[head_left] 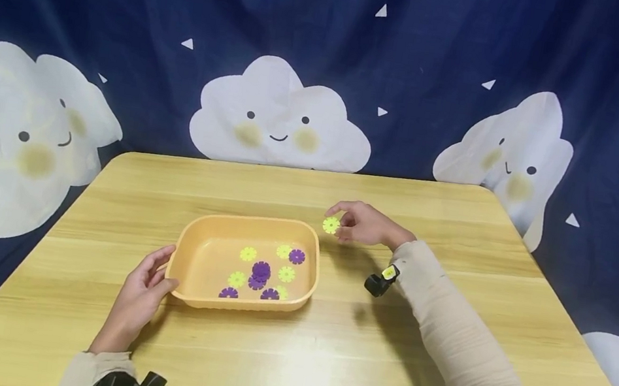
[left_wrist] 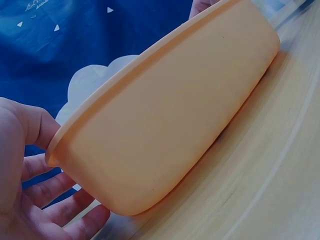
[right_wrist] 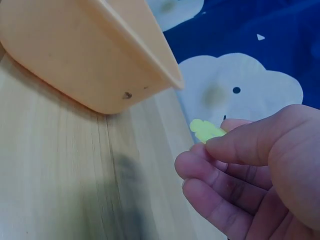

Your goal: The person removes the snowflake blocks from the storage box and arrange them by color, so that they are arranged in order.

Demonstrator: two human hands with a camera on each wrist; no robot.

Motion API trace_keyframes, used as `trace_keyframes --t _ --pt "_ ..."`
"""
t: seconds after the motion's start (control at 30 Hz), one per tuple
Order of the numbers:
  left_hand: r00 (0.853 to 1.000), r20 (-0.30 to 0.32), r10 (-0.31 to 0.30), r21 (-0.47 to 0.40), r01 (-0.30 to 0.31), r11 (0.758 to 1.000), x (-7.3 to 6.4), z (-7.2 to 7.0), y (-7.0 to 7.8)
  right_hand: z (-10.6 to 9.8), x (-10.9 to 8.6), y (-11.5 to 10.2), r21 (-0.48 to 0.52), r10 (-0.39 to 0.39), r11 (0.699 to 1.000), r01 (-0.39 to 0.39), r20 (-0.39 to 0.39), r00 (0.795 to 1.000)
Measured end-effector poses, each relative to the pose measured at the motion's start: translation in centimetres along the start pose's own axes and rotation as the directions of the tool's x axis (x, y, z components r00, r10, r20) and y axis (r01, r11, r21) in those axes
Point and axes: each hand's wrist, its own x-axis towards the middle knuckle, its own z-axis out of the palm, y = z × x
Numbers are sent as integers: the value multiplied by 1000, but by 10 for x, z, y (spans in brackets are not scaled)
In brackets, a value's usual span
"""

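Observation:
An orange plastic basin (head_left: 206, 251) stands on the table, holding several yellow and purple snowflake-shaped discs. My left hand (head_left: 139, 294) grips its left end, the thumb over the rim and the fingers spread beneath along the outer wall, as the left wrist view shows. Past the basin's right end, my right hand (head_left: 367, 224) pinches a yellow snowflake disc (head_left: 331, 225) between thumb and fingers, above the tabletop. In the right wrist view that disc (right_wrist: 205, 131) sticks out from the fingertips, beside the basin's outer wall (right_wrist: 75, 55).
The wooden table (head_left: 379, 374) has rounded far corners. Behind it hangs a dark blue curtain (head_left: 424, 51) with white clouds and small triangles. A purple disc (head_left: 297, 256) lies near the basin's right wall. Black camera mounts (head_left: 380, 282) are strapped to both wrists.

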Motion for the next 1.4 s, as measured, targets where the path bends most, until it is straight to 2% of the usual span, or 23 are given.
trace_keyframes --t 0.17,0.43,0.53,0.7,0.83,0.97,1.13,1.4 --pt "1000 5 1 -2 -1 1000 3 -2 1 -2 -4 7 8 2 1000 -2 -38 999" --pt "1000 9 11 10 -11 1000 4 -8 0 -1 -7 21 126 55 991 -49 -42 998" --pt "1000 17 2 16 -3 1000 2 -9 -1 0 -11 27 119 55 992 -48 -52 997" --pt "999 31 -15 36 13 999 -5 -9 -5 6 -21 41 127 92 988 -89 -20 996" --pt "999 32 10 25 -10 1000 -4 -9 -5 6 -24 50 139 99 986 -92 -42 994" --pt "999 23 28 15 -29 999 -1 -9 -3 4 -24 55 119 83 990 -75 -63 995" --pt "999 24 23 5 -23 1000 0 -7 -3 1 -26 58 76 115 991 -110 -69 991" --pt "999 22 34 -15 -34 999 2 -3 -4 -3 -31 65 -122 115 984 -127 -101 988"
